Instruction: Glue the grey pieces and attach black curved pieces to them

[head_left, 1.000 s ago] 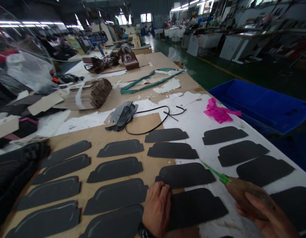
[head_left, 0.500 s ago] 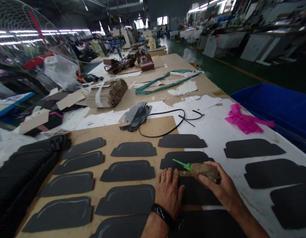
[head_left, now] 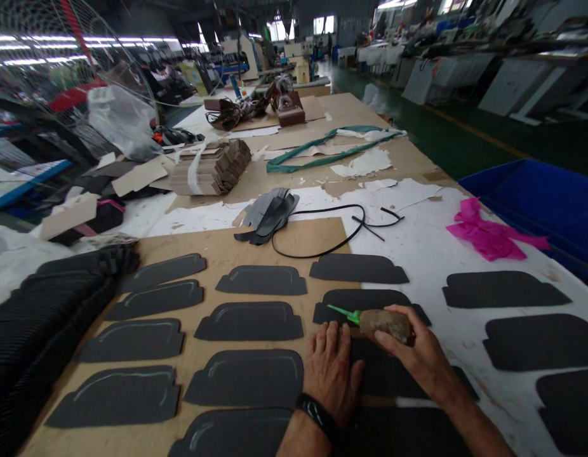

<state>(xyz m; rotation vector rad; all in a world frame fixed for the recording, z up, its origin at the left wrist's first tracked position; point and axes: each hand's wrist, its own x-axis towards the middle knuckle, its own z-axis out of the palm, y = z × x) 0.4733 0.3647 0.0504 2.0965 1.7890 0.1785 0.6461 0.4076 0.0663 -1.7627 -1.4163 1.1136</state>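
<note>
My right hand (head_left: 411, 336) is wrapped round a brown-stained glue bottle (head_left: 385, 325), which is tilted so that its thin green nozzle points left. The nozzle tip is over the left part of a dark grey cut panel (head_left: 370, 298) with a rounded top edge; whether it touches cannot be told. Flat beside it lies my left hand (head_left: 329, 368), fingers stretched forward, their tips at the near edge of that panel. A black band circles the left wrist. Another panel (head_left: 377, 371) is partly hidden under both hands. Panels to the left, such as one (head_left: 249, 320), carry shiny curved lines.
A stack of black pieces (head_left: 46, 324) borders the left side. Beyond the panels lie dark scraps with a black cord (head_left: 317, 256), a tied brown bundle (head_left: 208, 168) and a green strap loop (head_left: 294, 168). Pink cloth (head_left: 484, 231) and a blue bin (head_left: 527, 197) are at the right.
The glue bottle has moved slightly left, its nozzle tip nearer the panel's left end. My left hand stays flat in about the same place. The whole view has shifted a little.
</note>
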